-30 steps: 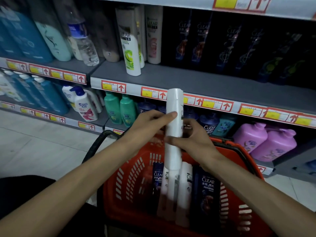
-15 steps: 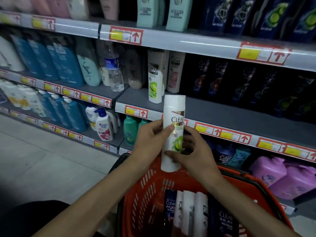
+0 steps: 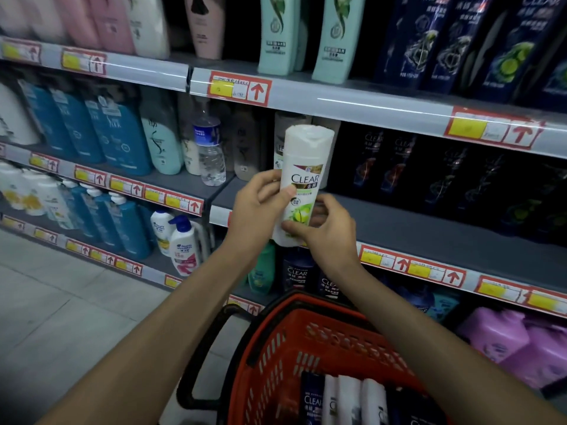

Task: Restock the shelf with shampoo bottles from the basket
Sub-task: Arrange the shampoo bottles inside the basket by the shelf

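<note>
We note dark bottles point(image 3: 383, 167) along the rear edge of the grey shelf point(image 3: 429, 228). White bottles point(image 3: 291, 119) stand at its rear left corner.

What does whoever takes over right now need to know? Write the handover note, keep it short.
Left hand: grips the white Clear bottle at its middle.
Right hand: holds the same bottle near its base.
Bottle: upright, in the air in front of the middle shelf, not set down.
Red basket: several more bottles inside, white and dark.
Done: one bottle lifted out.
To do: place it by the matching white bottles, then shelve the rest.
</note>
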A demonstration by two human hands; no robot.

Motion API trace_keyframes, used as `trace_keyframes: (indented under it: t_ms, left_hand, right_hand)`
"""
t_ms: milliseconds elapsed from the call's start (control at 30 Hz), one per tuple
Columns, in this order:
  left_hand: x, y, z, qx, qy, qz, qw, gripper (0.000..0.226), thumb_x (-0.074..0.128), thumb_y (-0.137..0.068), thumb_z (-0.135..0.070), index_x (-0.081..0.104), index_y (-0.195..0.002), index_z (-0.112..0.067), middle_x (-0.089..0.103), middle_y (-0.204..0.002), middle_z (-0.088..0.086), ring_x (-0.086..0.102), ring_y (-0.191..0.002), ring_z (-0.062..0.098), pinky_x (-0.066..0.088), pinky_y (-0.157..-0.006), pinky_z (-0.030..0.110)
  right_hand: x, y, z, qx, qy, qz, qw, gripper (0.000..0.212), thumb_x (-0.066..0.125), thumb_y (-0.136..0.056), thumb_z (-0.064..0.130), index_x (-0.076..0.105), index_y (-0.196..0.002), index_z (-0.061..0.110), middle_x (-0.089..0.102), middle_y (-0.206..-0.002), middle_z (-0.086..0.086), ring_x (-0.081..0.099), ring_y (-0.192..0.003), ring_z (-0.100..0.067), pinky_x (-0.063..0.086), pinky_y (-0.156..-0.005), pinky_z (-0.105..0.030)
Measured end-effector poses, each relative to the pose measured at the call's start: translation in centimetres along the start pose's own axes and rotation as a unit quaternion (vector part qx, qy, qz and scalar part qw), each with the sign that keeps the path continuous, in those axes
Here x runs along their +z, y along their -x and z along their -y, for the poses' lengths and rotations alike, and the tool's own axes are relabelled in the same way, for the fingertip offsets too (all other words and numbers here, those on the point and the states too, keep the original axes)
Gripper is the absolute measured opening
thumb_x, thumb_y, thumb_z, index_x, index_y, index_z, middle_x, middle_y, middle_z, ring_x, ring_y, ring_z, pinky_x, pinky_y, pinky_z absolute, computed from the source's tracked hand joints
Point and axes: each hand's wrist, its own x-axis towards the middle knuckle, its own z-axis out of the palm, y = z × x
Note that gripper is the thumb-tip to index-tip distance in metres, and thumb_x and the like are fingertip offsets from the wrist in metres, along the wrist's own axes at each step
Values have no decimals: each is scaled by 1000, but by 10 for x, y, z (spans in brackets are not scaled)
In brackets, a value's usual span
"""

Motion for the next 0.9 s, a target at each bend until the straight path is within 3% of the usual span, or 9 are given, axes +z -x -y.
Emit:
trace_keyframes:
  t_ms: [167,233,333,500,600,700,767,900]
  left_hand:
    - [-13,-26,8,26,-63,-20,997,28,62,-99,-20,63,-127,-21,73,-97,-10,70,-89,-3,60,-83,33]
    - [-20,-34,14,14,-76,-10,997,32,60,-99,-15,63,-130,-23,72,-96,-12,68,-88,-5,57,-85,29]
    - [-26,-41,20,-8,-86,-2,996,36,61,-97,-11,62,-127,-31,70,-106,-13,63,-97,-7,52,-83,22]
    - [-25,-48,36,-25,-78,0,997,49,61,-95,-2,59,-132,-34,69,-120,-7,61,-116,5,54,-96,32]
    - [-23,-51,42,-27,-70,0,997,54,59,-94,5,58,-126,-38,68,-105,-20,62,-99,-11,55,-85,22]
    - [-21,-53,45,-31,-62,5,998,59,56,-94,9,55,-123,-42,67,-100,-22,65,-86,-12,53,-70,12]
    - [-21,-54,45,-33,-66,6,997,59,56,-95,8,54,-124,-44,67,-104,-21,65,-91,-9,54,-72,12]
    - [-24,-54,49,-41,-81,10,996,57,55,-97,7,54,-137,-33,62,-109,-22,59,-84,-27,54,-74,7]
  right_hand:
    - [25,-36,1,-25,3,-45,999,54,95,-66,25,65,-112,25,75,-96,11,71,-86,-3,62,-78,-38]
    - [34,-47,-1,-32,5,-58,998,55,94,-67,27,65,-113,25,74,-98,11,70,-87,-3,61,-78,-36]
    - [47,-60,-7,-37,22,-75,996,58,94,-67,28,63,-115,26,73,-102,10,69,-89,-4,61,-79,-36]
    - [64,-69,-23,-27,46,-84,995,59,94,-66,28,63,-115,26,72,-102,7,69,-92,-10,60,-80,-40]
    - [69,-70,-31,-13,48,-87,995,58,94,-66,28,63,-115,25,72,-99,6,69,-91,-12,60,-79,-41]
    - [72,-72,-34,-2,60,-85,995,55,92,-68,29,63,-115,24,71,-99,5,68,-91,-13,60,-79,-40]
    - [73,-73,-33,2,70,-82,994,52,90,-70,29,63,-114,24,70,-101,4,68,-92,-14,59,-80,-39]
    - [75,-75,-30,9,96,-72,993,51,88,-75,28,61,-117,21,69,-107,1,67,-98,-16,58,-82,-38]
